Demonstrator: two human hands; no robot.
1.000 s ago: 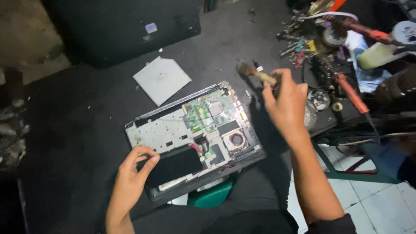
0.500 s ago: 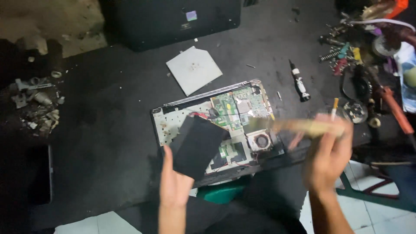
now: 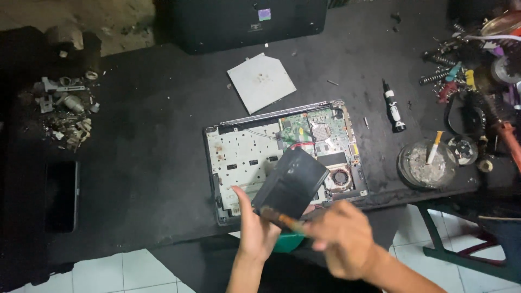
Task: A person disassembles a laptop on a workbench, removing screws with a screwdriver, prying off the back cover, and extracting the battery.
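Note:
An opened laptop base (image 3: pixel 247 157) lies on the black table, its circuit board (image 3: pixel 317 133) and round fan (image 3: pixel 340 177) exposed. My left hand (image 3: pixel 255 225) holds a flat black rectangular part (image 3: pixel 290 182) lifted at a tilt above the laptop's front edge. My right hand (image 3: pixel 344 239), blurred by motion, grips a small brush with a wooden handle (image 3: pixel 279 218) whose tip meets the lower edge of the black part.
A grey square plate (image 3: pixel 261 81) lies behind the laptop. To the right are a small black screwdriver (image 3: pixel 393 111), a round dish (image 3: pixel 426 163) and a heap of tools (image 3: pixel 477 87). Metal scraps (image 3: pixel 65 111) sit at left, near a dark phone (image 3: pixel 61 195). A black case (image 3: pixel 244 21) stands at the back.
My left hand has lifted the black part off the laptop and tilted it up. My right hand brought the brush from the right side down to the part's lower edge.

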